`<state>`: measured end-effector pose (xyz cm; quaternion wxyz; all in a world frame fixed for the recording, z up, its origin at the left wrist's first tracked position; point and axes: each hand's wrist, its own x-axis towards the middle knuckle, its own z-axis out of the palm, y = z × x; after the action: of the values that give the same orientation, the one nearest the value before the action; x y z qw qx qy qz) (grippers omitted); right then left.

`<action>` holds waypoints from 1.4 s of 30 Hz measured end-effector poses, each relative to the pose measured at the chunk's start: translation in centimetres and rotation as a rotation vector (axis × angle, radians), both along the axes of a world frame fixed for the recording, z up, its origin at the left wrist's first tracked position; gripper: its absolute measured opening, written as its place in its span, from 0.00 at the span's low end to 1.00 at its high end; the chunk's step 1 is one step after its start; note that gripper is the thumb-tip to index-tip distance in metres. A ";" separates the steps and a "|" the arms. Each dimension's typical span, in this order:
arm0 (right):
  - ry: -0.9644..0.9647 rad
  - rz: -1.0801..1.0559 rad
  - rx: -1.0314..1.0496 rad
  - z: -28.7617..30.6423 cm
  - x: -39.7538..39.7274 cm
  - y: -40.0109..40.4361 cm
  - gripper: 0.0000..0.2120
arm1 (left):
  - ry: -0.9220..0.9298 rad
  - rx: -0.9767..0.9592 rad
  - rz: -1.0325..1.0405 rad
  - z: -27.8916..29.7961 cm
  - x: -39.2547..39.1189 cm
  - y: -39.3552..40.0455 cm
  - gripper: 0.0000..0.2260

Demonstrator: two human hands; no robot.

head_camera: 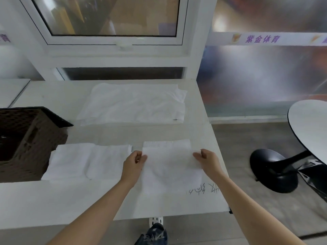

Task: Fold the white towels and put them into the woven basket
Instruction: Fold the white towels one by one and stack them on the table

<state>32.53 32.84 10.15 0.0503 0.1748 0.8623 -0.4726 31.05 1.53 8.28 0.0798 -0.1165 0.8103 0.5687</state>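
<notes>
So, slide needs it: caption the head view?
Both hands pinch a towel on the table beside the basket.

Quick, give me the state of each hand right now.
Left hand: pinching the left edge of the white towel on the table.
Right hand: pinching the right edge of the same towel.

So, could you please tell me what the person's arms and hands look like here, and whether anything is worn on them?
Both forearms are bare as far as the picture shows, with no sleeves in view. The left hand and the right hand have no gloves, and no watch, bracelet or ring is visible. The picture is too soft to rule out small marks.
</notes>
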 end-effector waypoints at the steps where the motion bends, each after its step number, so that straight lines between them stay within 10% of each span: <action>1: -0.020 -0.007 0.010 -0.7 -1.0 -0.1 0.21 | -0.010 -0.013 0.000 -0.5 -1.1 0.1 0.06; 18: -0.174 -0.192 0.072 -12.8 -14.0 -1.3 0.03 | -0.125 -0.193 0.022 -11.0 -14.1 2.1 0.09; 23: -0.191 -0.080 0.241 -15.3 -13.8 -1.4 0.21 | -0.130 -0.313 -0.145 -13.4 -13.0 2.3 0.15; 42: -0.012 0.598 0.555 -17.6 0.1 1.5 0.16 | 0.137 -0.746 -0.732 -16.1 -0.9 1.8 0.06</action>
<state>32.64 34.36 -7.44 0.1416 -0.0740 0.9696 -0.1853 30.15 3.34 -7.84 0.1732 0.1911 0.9487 0.1829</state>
